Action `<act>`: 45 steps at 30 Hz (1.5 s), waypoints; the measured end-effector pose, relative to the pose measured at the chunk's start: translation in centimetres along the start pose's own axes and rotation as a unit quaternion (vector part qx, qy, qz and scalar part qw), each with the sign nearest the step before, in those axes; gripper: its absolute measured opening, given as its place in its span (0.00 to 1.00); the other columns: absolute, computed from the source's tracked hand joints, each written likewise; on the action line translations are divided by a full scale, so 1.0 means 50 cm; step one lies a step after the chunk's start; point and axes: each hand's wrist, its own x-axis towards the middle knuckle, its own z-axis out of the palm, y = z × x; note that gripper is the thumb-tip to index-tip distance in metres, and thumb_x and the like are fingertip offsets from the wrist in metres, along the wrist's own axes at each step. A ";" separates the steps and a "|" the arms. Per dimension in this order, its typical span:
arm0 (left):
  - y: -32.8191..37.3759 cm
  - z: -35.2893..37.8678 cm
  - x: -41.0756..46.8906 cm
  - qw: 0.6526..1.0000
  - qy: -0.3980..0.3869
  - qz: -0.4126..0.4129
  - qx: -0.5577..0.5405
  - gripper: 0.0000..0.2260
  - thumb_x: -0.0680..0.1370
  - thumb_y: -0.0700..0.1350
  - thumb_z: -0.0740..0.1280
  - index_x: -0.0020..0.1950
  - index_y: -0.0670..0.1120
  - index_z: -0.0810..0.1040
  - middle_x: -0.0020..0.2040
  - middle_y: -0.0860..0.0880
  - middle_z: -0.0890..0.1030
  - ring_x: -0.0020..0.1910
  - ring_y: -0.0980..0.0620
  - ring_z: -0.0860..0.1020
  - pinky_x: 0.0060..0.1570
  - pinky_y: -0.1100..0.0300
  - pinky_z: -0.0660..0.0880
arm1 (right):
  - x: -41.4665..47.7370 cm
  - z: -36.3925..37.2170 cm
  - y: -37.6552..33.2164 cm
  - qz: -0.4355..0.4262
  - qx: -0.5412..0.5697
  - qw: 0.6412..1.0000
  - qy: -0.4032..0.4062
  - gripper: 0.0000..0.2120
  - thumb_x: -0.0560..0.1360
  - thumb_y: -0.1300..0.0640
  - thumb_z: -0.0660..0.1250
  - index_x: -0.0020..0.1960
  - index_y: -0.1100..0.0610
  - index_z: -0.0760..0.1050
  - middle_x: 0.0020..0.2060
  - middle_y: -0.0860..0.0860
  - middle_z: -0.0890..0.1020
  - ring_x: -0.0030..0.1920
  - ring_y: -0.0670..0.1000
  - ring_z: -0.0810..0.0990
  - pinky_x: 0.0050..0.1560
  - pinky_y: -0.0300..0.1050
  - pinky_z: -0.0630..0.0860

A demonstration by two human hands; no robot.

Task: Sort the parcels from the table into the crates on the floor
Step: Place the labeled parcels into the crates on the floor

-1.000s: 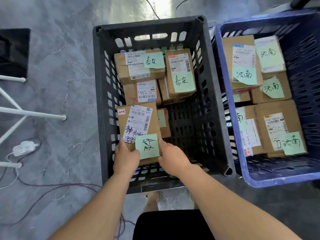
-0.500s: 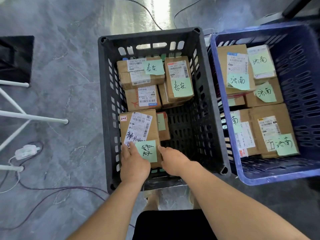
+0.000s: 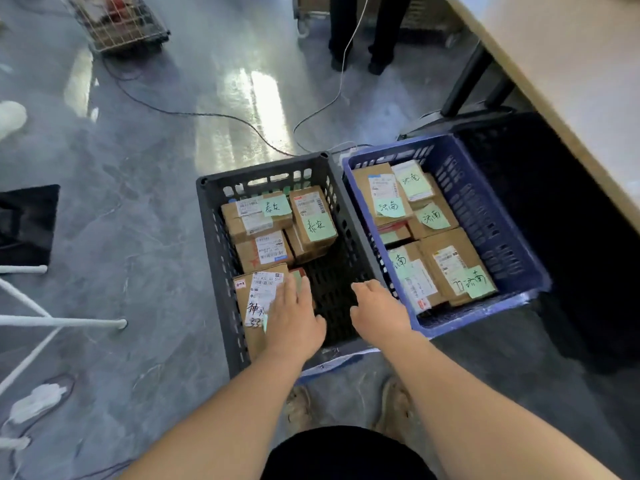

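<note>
Parcels sit in two crates on the grey floor point(image 3: 138, 209). In the near-left corner of the black crate point(image 3: 212, 258) a brown cardboard parcel point(image 3: 254, 341) lies flat, with a white shipping label point(image 3: 265, 292) and black handwriting on top. The left hand point(image 3: 294, 322) is spread over the near-right part of this parcel, fingers straight and together, pointing away. Its grip is open and closes on nothing. Whether the palm rests on the cardboard or hangs just above it cannot be told. A sliver of green note point(image 3: 265, 322) peeps out at the hand's left edge.

The right hand point(image 3: 379, 308) is over the bare slatted bottom of the black crate, close to its right wall and apart from the parcel. Its fingers are loosely curled, thumb apart, and its grip holds nothing.

At the far end of the black crate more parcels point(image 3: 263, 251) are stacked, two of them bearing handwritten green notes point(image 3: 277, 206). The blue crate point(image 3: 491, 216) stands just beside the black one on its right, and its parcels, also with green notes, cover most of its bottom. A pale tabletop point(image 3: 571, 81) crosses the far-right corner, above the blue crate. Cables point(image 3: 207, 114) trail over the floor beyond the crates, and a person's dark-trousered legs point(image 3: 360, 29) stand at the far edge.
</note>
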 end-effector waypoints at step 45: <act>1.170 0.627 -0.750 0.720 0.042 0.623 0.304 0.34 0.80 0.65 0.44 0.77 0.49 0.33 0.77 0.43 0.33 0.77 0.44 0.35 0.74 0.45 0.38 | -1.120 0.020 1.093 0.485 0.056 0.789 0.373 0.33 0.77 0.42 0.60 0.77 0.52 0.53 0.76 0.56 0.57 0.73 0.56 0.58 0.72 0.53 0.55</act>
